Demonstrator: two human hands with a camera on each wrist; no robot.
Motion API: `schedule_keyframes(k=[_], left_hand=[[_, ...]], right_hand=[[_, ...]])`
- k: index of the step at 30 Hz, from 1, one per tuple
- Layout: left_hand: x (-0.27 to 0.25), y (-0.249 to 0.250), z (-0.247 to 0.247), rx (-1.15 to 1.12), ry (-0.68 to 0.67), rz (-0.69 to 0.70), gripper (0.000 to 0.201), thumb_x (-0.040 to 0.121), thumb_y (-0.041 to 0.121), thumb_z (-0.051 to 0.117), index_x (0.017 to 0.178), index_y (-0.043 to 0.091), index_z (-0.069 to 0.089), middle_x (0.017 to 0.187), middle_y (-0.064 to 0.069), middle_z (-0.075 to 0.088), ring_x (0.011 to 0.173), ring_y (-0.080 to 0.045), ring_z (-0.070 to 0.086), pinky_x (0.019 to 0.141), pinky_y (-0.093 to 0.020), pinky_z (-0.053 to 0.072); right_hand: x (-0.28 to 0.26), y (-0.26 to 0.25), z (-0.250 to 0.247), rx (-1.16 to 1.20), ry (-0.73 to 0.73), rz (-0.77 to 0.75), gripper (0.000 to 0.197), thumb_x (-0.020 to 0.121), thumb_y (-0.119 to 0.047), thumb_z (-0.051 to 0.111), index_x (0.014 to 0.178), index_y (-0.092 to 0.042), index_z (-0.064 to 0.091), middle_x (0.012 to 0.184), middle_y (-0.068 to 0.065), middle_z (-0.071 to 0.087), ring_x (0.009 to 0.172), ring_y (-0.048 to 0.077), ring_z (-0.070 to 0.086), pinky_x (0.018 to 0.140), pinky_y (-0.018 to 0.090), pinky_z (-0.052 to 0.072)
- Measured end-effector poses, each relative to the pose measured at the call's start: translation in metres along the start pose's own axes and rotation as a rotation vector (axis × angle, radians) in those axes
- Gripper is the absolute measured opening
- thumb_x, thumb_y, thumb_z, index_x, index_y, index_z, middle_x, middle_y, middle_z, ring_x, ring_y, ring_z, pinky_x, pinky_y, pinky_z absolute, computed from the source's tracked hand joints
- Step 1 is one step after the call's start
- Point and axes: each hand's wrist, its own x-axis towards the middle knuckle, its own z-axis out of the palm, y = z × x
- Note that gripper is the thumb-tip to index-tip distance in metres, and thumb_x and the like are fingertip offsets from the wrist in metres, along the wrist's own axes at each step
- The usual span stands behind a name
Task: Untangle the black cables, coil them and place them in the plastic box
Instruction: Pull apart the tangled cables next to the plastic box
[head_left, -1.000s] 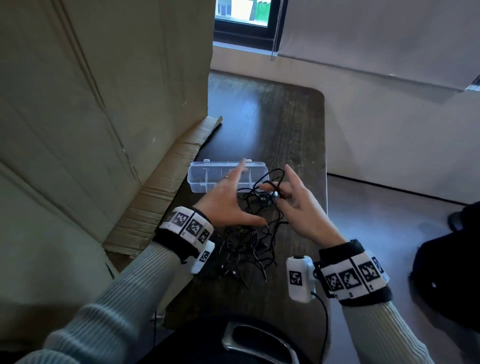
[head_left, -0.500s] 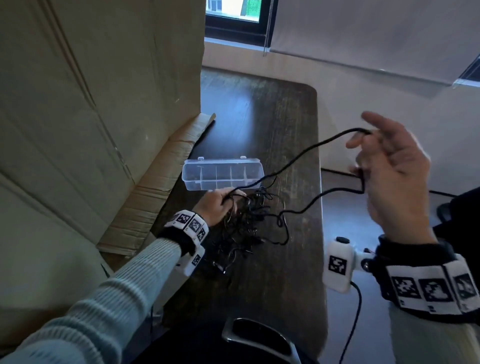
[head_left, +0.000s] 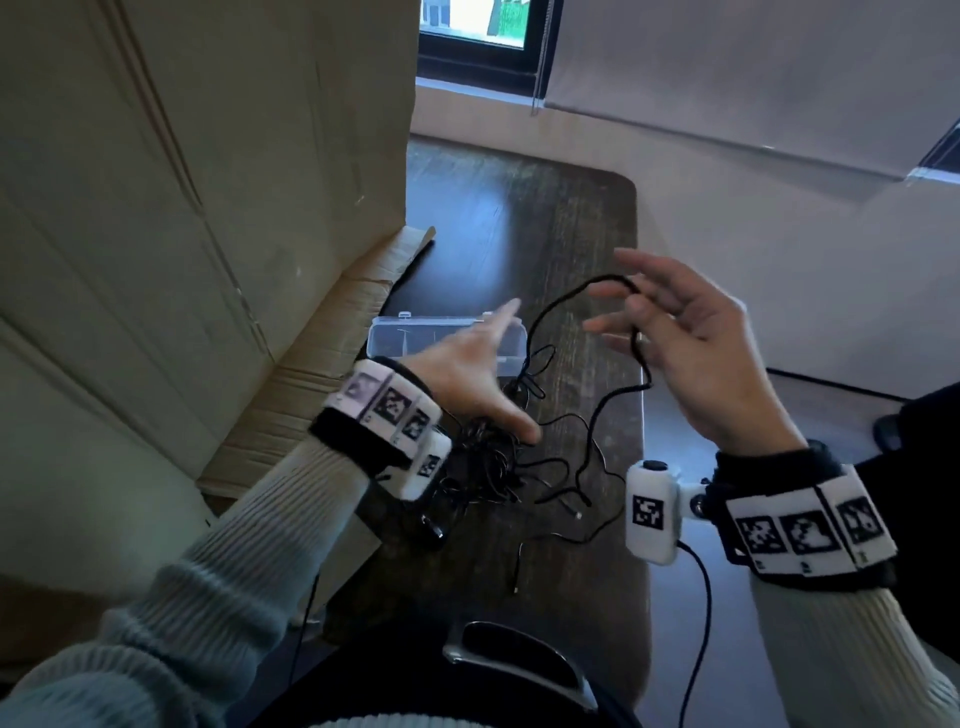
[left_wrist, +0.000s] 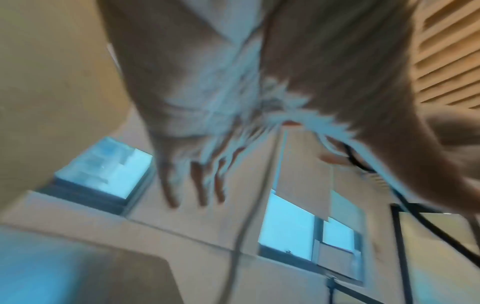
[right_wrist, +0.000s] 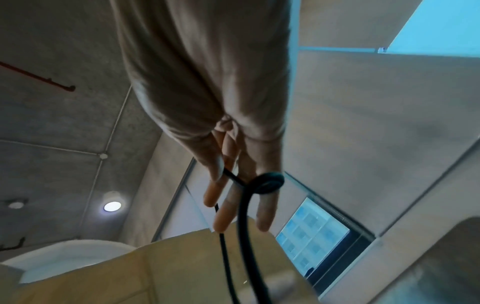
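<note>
A tangle of thin black cables lies on the dark wooden table, just in front of the clear plastic box. My left hand hovers over the tangle and the box's right end with fingers spread, holding nothing; it is blurred in the left wrist view. My right hand is raised to the right. Its thumb pins one black cable against the fingers. That cable loops over the fingers and hangs down to the tangle.
A tall cardboard box walls off the left side, with a flap lying on the table beside the plastic box. The table's right edge drops to the floor. A black object with a metal handle sits at the near edge.
My right hand has come down and in toward the left, bringing the cable loop with it. My left hand has lifted off the tangle and spread its fingers.
</note>
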Motion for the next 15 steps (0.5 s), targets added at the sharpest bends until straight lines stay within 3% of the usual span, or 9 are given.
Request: schedule_keyframes(k=[1,3,4,6,8,10,13,15], left_hand=[[0.002,0.012,0.011,-0.105,0.030,0.116,0.133,0.046,0.050,0.091,0.150,0.011,0.017,0.154,0.002,0.032,0.139,-0.008,0.032,0.116,-0.030,0.027],[0.008,0.027,0.042,-0.371,0.044,0.275,0.091,0.061,0.028,0.090,0.133,0.001,0.042,0.129,-0.007,0.058,0.114,-0.004,0.057,0.101,-0.024,0.044],[0.010,0.031,0.059,-0.462,0.030,0.293,0.063,0.072,0.016,0.084,0.123,-0.001,0.051,0.109,-0.011,0.068,0.095,-0.005,0.065,0.088,-0.021,0.050],[0.013,0.030,0.086,-0.433,0.022,0.273,0.021,0.089,0.014,0.066,0.105,-0.001,0.064,0.073,-0.006,0.070,0.061,-0.003,0.064,0.064,-0.015,0.050],[0.013,0.013,0.105,-0.348,0.040,0.231,0.026,0.096,0.019,0.057,0.086,-0.003,0.067,0.052,0.009,0.059,0.043,0.002,0.053,0.048,-0.012,0.042],[0.010,-0.004,0.111,-0.360,0.119,0.181,0.031,0.096,0.024,0.054,0.078,0.000,0.063,0.045,0.010,0.051,0.036,-0.002,0.047,0.041,-0.016,0.040],[0.008,-0.027,0.107,-0.299,0.315,0.228,0.037,0.095,0.037,0.051,0.080,0.005,0.058,0.055,0.001,0.053,0.042,-0.007,0.046,0.045,-0.016,0.040],[0.006,-0.034,0.101,-0.185,0.383,0.274,0.043,0.095,0.047,0.047,0.087,0.006,0.057,0.064,0.001,0.058,0.052,-0.008,0.052,0.054,-0.016,0.043]], right_hand=[[-0.001,-0.001,0.007,0.031,-0.028,-0.020,0.042,0.097,0.002,0.047,0.136,-0.012,0.049,0.107,0.003,0.072,0.086,0.025,0.072,0.083,0.042,0.057],[-0.003,-0.005,0.019,0.103,-0.047,-0.058,0.052,0.095,0.005,0.049,0.142,-0.014,0.041,0.110,0.007,0.071,0.091,0.031,0.072,0.083,0.040,0.057],[-0.003,-0.008,0.023,0.140,-0.038,-0.077,0.055,0.094,0.004,0.050,0.145,-0.015,0.038,0.112,0.008,0.070,0.094,0.031,0.071,0.086,0.040,0.057],[-0.002,-0.015,0.023,0.211,0.009,-0.138,0.060,0.092,-0.001,0.052,0.147,-0.017,0.033,0.116,0.009,0.068,0.100,0.031,0.070,0.092,0.042,0.054],[-0.002,-0.023,0.012,0.263,0.100,-0.201,0.056,0.093,-0.001,0.051,0.144,-0.018,0.036,0.116,0.006,0.068,0.104,0.028,0.068,0.094,0.043,0.052],[-0.004,-0.027,-0.005,0.323,0.203,-0.255,0.046,0.094,0.003,0.049,0.136,-0.016,0.046,0.111,0.004,0.069,0.103,0.027,0.067,0.096,0.043,0.051],[-0.012,-0.021,-0.026,0.376,0.339,-0.285,0.034,0.096,0.004,0.047,0.122,-0.014,0.059,0.107,0.002,0.070,0.104,0.028,0.066,0.097,0.043,0.050],[-0.016,-0.014,-0.036,0.361,0.417,-0.294,0.032,0.097,0.004,0.045,0.120,-0.014,0.059,0.106,-0.001,0.070,0.106,0.027,0.066,0.098,0.042,0.049]])
